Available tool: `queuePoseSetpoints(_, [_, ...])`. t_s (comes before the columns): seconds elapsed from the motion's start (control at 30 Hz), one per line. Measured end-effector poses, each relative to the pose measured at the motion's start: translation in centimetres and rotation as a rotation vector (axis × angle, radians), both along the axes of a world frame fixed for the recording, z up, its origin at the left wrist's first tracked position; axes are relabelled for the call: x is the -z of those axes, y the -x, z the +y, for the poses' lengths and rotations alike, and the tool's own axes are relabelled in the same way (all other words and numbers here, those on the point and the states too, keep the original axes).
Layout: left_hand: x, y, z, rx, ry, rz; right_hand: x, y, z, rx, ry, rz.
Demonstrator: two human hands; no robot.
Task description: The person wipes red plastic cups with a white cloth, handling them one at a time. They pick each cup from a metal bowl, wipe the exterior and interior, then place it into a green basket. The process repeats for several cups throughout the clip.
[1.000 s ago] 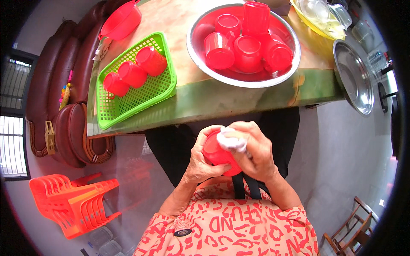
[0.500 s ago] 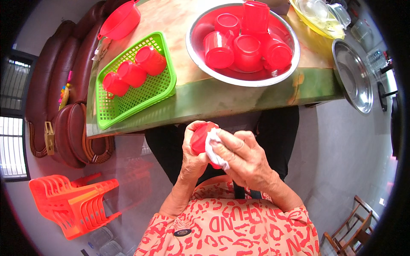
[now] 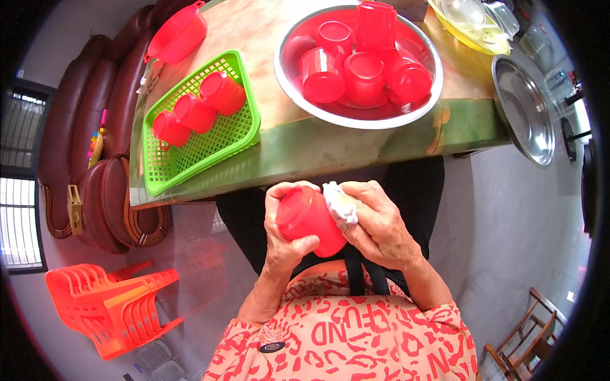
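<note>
**Red cup held in my lap, cloth against its side**

My left hand [image 3: 286, 235] wrapped the red plastic cup [image 3: 309, 219], fingers curled over its top and thumb pressed under its base, so the cup lay tilted on its side just below the bench [image 3: 356, 149] edge, above my lap. My right hand [image 3: 381, 225] came in from the cup's other side, fingers pinching a crumpled white cloth [image 3: 339, 203] and pressing it to the cup's wall.

Beyond the cup, on the bench, stood a round metal basin [image 3: 289, 79] filled with more smooth red cups, some upright and some on their sides. Beside the basin lay a green lattice basket [image 3: 210, 149] with three red cups in a row. A shallow steel dish [image 3: 524, 114] overhung the bench's far corner. Nothing stood between my hands and the bench. Stacked orange plastic stools [image 3: 108, 305] sat on the floor, well apart from the cup.
</note>
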State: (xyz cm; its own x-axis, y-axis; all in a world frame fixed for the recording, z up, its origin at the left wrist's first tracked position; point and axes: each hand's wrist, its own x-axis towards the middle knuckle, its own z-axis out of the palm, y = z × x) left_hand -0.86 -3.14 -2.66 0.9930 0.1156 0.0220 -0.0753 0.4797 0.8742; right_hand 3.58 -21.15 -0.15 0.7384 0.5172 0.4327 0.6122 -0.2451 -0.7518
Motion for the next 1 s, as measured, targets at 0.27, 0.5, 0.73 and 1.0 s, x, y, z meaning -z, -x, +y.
queuePoseSetpoints(0.27, [-0.9, -0.6, 0.0, -0.106, 0.037, 0.025, -1.0, 3.0, 0.6, 0.103, 0.038, -0.169])
queuePoseSetpoints(0.5, [-0.4, 0.0, 0.2, 0.024, 0.016, -0.049, 0.9, 0.5, -0.4, -0.089, -0.275, 0.382])
queuePoseSetpoints(0.73, [-0.6, -0.3, -0.2, -0.003, 0.088, 0.013, -0.4, 1.7, -0.1, 0.07, -0.037, -0.128])
queuePoseSetpoints(1.0, [0.0, -0.4, -0.2, 0.053, -0.036, -0.048, -2.1, 1.5, 0.1, 0.048, 0.066, -0.283])
